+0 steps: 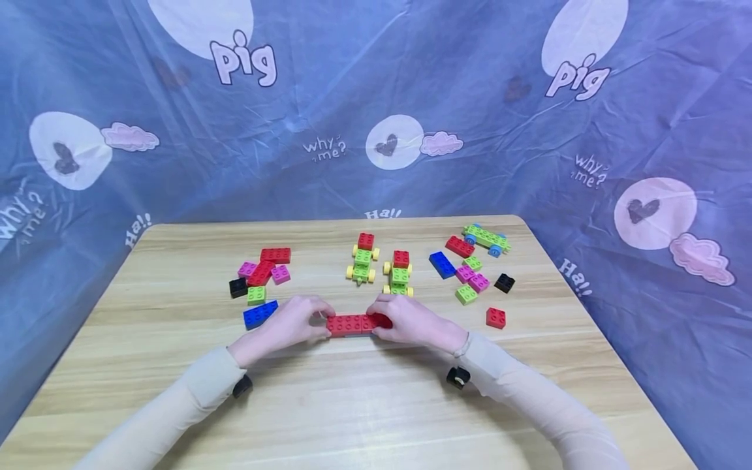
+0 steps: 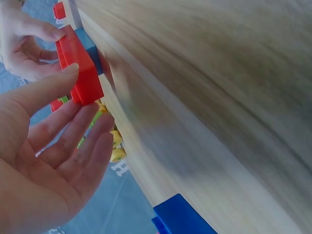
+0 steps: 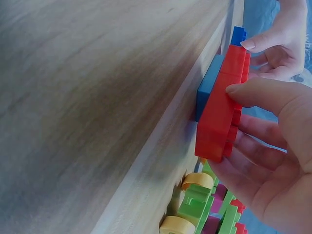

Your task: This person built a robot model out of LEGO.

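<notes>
Two red toy bricks (image 1: 344, 325) lie end to end, studs up, on top of a blue brick (image 3: 209, 85), low over the table in front of me. My left hand (image 1: 296, 321) pinches the left end of this red row, thumb on the near side and fingers behind. At the other end my right hand (image 1: 414, 321) grips the longer part of the row between thumb and fingers. A seam between the red bricks shows in the right wrist view. Just left of my left hand lies a blue brick (image 1: 258, 315).
Two green wheeled builds with red tops, one on the left (image 1: 363, 264) and one on the right (image 1: 401, 275), stand behind my hands. Loose bricks lie to both sides, including a black brick (image 1: 504, 282). A green car base (image 1: 486, 239) sits back right.
</notes>
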Motion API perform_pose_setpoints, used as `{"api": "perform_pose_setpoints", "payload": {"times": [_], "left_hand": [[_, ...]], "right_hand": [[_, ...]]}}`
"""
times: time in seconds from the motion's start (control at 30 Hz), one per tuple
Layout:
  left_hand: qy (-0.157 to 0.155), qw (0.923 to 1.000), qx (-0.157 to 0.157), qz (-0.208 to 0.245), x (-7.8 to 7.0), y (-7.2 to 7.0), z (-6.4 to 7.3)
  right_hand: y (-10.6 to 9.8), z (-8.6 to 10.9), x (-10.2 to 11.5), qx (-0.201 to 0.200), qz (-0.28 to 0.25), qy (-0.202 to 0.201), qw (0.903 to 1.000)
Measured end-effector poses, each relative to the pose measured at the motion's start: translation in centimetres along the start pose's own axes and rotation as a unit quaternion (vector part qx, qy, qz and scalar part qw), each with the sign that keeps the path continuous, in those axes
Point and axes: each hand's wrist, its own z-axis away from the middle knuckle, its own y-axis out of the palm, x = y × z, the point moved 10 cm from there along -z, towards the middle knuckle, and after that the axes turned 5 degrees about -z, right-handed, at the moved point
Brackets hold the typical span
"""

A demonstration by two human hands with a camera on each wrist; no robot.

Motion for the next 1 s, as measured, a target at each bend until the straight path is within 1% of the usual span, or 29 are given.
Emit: {"api": "perform_pose_setpoints", "payload": {"times": [0.1, 0.17, 0.27, 0.4, 0.5, 0.6, 0.7, 0.83, 1.0], "left_hand": [[0.012, 0.9998, 0.007, 0.012, 0.1, 0.0, 0.0], [0.022, 0.9993, 0.011, 0.028, 0.2, -0.1, -0.1], [0.027, 0.9983, 0.012, 0.050, 0.5, -0.5, -0.6], [0.021, 0.9977, -0.010, 0.064, 1.2, -1.9, -1.8], [0.016, 0.9967, -0.036, 0.071, 1.7, -3.6, -3.3], [0.010, 0.9953, -0.056, 0.078, 2.3, -4.9, -5.4], [0.005, 0.9945, -0.073, 0.075, 2.8, -6.0, -7.6], [-0.008, 0.9944, -0.079, 0.070, 3.3, -6.7, -10.3], [-0.028, 0.9948, -0.074, 0.065, 3.6, -6.9, -13.0]], "right_hand": [[0.0, 0.0, 0.0, -0.002, -0.001, 0.000, 1.0000], [0.0, 0.0, 0.0, -0.002, -0.001, -0.001, 1.0000], [0.0, 0.0, 0.0, -0.004, -0.001, -0.001, 1.0000], [-0.1, 0.1, 0.1, -0.005, 0.000, -0.001, 1.0000], [-0.1, 0.1, 0.1, -0.007, 0.001, -0.002, 1.0000], [-0.1, 0.2, 0.1, -0.009, 0.006, -0.004, 0.9999], [-0.1, 0.2, 0.1, -0.008, 0.013, -0.004, 0.9999], [0.0, 0.2, 0.2, -0.006, 0.019, -0.006, 0.9998], [-0.1, 0.2, 0.5, -0.008, 0.021, -0.007, 0.9997]]}}
